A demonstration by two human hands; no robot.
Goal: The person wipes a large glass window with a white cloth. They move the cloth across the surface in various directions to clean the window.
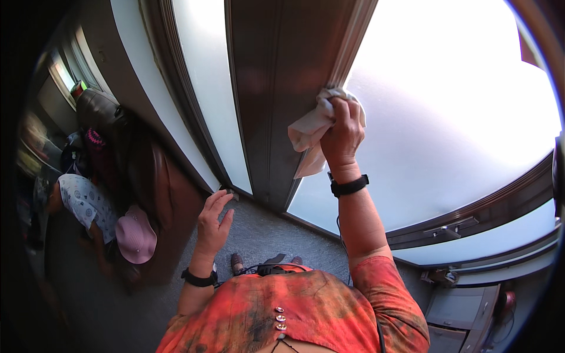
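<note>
My right hand (343,132) is raised and grips a pale, crumpled cloth (311,125). The cloth lies against the dark door frame (269,97), at the moulding beside a large frosted glass pane (423,145); a loose end hangs below my fingers. Lower and to the left, my left hand (215,220) is held in the air with fingers apart and nothing in it. Behind its fingertips, a narrow frosted glass strip (216,88) meets the floor. Both wrists wear black bands.
A brown leather sofa (148,176) stands at the left, with a pink hat (136,236) and a patterned light garment (86,200) by it. A metal door handle (451,227) projects at the right. A grey cabinet (461,309) is at lower right. Grey floor (265,225) lies below.
</note>
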